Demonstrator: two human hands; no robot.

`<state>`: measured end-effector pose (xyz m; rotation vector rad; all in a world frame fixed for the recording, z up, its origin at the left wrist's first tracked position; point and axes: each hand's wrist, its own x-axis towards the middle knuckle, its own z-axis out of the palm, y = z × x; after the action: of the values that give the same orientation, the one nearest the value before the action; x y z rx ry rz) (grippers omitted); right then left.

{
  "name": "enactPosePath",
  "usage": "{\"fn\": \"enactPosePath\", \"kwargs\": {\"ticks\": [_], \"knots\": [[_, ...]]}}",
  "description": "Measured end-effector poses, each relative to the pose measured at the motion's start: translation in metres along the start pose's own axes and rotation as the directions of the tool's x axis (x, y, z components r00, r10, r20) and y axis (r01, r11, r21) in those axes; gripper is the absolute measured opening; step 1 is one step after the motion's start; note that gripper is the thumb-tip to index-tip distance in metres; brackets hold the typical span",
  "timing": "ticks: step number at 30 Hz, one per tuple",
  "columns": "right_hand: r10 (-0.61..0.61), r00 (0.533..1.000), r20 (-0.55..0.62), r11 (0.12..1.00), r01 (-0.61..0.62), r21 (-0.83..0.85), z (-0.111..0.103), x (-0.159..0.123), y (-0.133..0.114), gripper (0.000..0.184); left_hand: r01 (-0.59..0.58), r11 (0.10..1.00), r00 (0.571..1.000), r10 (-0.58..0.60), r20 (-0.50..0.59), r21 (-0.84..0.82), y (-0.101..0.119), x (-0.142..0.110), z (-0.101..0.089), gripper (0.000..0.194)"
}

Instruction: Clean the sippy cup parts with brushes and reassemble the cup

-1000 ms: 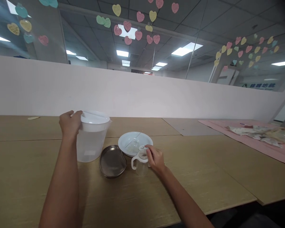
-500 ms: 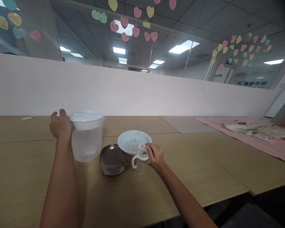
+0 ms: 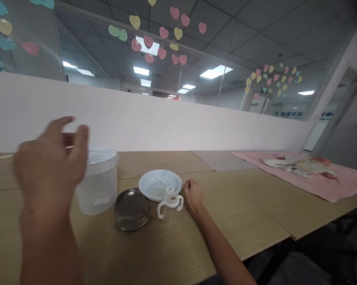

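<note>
My left hand is raised in front of the measuring jug, blurred, with thumb and fingers apart and nothing in it. The clear plastic jug stands upright on the table, partly hidden by that hand. My right hand rests low beside the white bowl's right rim, fingers curled in, and nothing shows in them. Just left of it, apart from the hand, stands a clear baby bottle with a white two-handled collar. Behind the bottle, the white bowl holds a clear object and a thin rod. A metal kidney dish lies between jug and bottle.
A pink cloth with crumpled whitish material covers the table's right end. The wooden tabletop ends at a front edge on the right. Behind it runs a white partition with glass above.
My left hand has let go of the jug and come nearer to me. My right hand has released the bottle and moved slightly right of it. The view has turned to the right.
</note>
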<state>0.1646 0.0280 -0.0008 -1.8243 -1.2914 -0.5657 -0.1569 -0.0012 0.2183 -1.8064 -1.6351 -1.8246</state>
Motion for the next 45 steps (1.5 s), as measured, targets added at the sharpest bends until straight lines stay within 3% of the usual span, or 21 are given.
{"fn": "enactPosePath", "kwargs": {"ticks": [1, 3, 4, 6, 8, 9, 11, 14, 19, 26, 29, 32, 38, 40, 42, 44, 45], "knots": [[0.048, 0.996, 0.079, 0.997, -0.043, -0.064, 0.002, 0.001, 0.002, 0.027, -0.080, 0.996, 0.996, 0.079, 0.028, 0.029, 0.018, -0.009, 0.007, 0.042], [0.122, 0.971, 0.205, 0.983, -0.091, -0.157, 0.007, 0.000, 0.006, 0.025, -0.253, 0.963, 0.921, 0.269, 0.282, -0.094, 0.046, -0.026, 0.032, 0.038], [0.141, 0.959, 0.244, 0.979, -0.097, -0.181, 0.008, -0.001, 0.007, 0.024, -0.312, 0.946, 0.837, 0.317, 0.446, -0.087, 0.054, -0.035, 0.049, 0.037], [0.154, 0.943, 0.295, 0.975, -0.098, -0.197, 0.011, -0.003, 0.008, 0.022, -0.442, 0.897, 0.623, 0.321, 0.713, -0.018, 0.056, -0.053, 0.088, 0.037], [0.175, 0.917, 0.357, 0.971, -0.102, -0.215, 0.011, -0.005, 0.008, 0.018, -0.563, 0.826, 0.347, 0.232, 0.909, 0.005, 0.045, -0.071, 0.126, 0.035], [0.186, 0.902, 0.388, 0.969, -0.104, -0.224, 0.010, -0.005, 0.006, 0.017, -0.570, 0.821, 0.289, 0.177, 0.941, 0.020, 0.037, -0.080, 0.143, 0.029], [0.204, 0.874, 0.442, 0.965, -0.104, -0.240, 0.007, -0.005, 0.003, 0.019, -0.577, 0.817, 0.235, 0.150, 0.960, 0.014, 0.023, -0.094, 0.167, 0.022], [0.221, 0.838, 0.499, 0.962, -0.103, -0.253, 0.001, -0.002, -0.003, 0.022, -0.583, 0.812, 0.227, 0.158, 0.961, 0.004, 0.009, -0.106, 0.185, 0.026], [0.235, 0.802, 0.549, 0.960, -0.106, -0.258, -0.004, 0.000, -0.007, 0.022, -0.591, 0.807, 0.229, 0.165, 0.959, 0.002, 0.000, -0.109, 0.198, 0.026], [0.282, 0.822, 0.495, 0.948, -0.161, -0.273, -0.006, 0.005, -0.003, 0.025, -0.568, 0.821, 0.185, 0.200, 0.962, -0.062, -0.018, -0.101, 0.217, 0.021], [0.297, 0.839, 0.456, 0.944, -0.186, -0.272, -0.009, 0.006, -0.002, 0.027, -0.544, 0.832, 0.185, 0.242, 0.953, -0.106, -0.021, -0.095, 0.218, 0.022], [0.301, 0.852, 0.428, 0.943, -0.201, -0.265, -0.012, 0.006, -0.003, 0.029, -0.518, 0.844, 0.206, 0.284, 0.937, -0.142, -0.017, -0.090, 0.214, 0.025], [0.280, 0.913, 0.298, 0.956, -0.237, -0.172, -0.012, 0.005, -0.004, 0.034, -0.441, 0.878, 0.300, 0.340, 0.891, -0.186, -0.005, -0.079, 0.199, 0.032], [0.248, 0.943, 0.223, 0.968, -0.231, -0.100, -0.011, 0.005, -0.003, 0.033, -0.303, 0.927, 0.338, 0.324, 0.884, -0.224, -0.004, -0.077, 0.195, 0.034], [0.184, 0.973, 0.141, 0.983, -0.186, -0.001, -0.009, 0.004, -0.003, 0.032, 0.000, 0.960, 0.407, 0.256, 0.877, -0.280, -0.002, -0.075, 0.194, 0.029], [0.103, 0.993, 0.065, 0.988, -0.110, 0.106, -0.009, 0.002, -0.004, 0.031, 0.294, 0.899, 0.468, 0.160, 0.869, -0.324, -0.001, -0.075, 0.195, 0.023], [0.066, 0.997, 0.040, 0.986, -0.071, 0.152, -0.009, 0.002, -0.005, 0.031, 0.377, 0.863, 0.490, 0.124, 0.863, -0.338, 0.000, -0.075, 0.197, 0.021]]}}
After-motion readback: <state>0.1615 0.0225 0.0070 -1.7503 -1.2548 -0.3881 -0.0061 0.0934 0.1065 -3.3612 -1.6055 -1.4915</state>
